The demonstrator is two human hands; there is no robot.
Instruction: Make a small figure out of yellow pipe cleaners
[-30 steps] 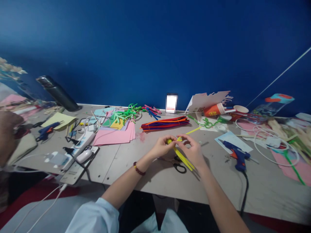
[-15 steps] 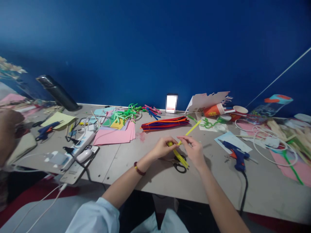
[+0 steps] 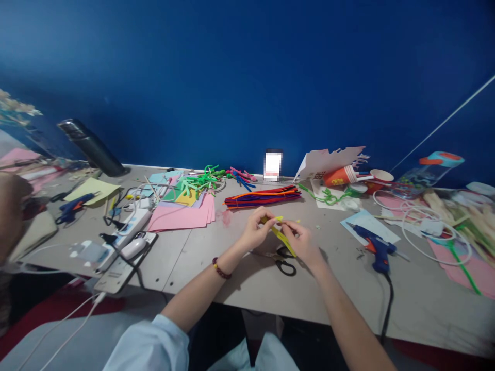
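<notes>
Yellow pipe cleaners (image 3: 285, 241) run slantwise between my two hands, above the table. My left hand (image 3: 258, 228) is closed on their upper end, fingers pinched together. Close beside it, my right hand (image 3: 301, 243) pinches a yellow strand, its fingertips near those of the left. The exact grip is partly hidden by the fingers. Under my hands lie scissors with black handles (image 3: 286, 267), their blades partly covered. Beyond my hands rests a bundle of red, orange and purple pipe cleaners (image 3: 263, 197).
A blue glue gun (image 3: 381, 252) lies on light blue paper at right. Pink paper (image 3: 180, 219), a white power strip (image 3: 127, 234) and a mouse (image 3: 134, 249) are at left. Paper cups (image 3: 342, 176) stand at the back. Another person's arm (image 3: 11, 216) shows at far left.
The long yellow strand that pointed up and right from my fingers no longer sticks out there. My right hand has shifted slightly left and down, closer to my left hand.
</notes>
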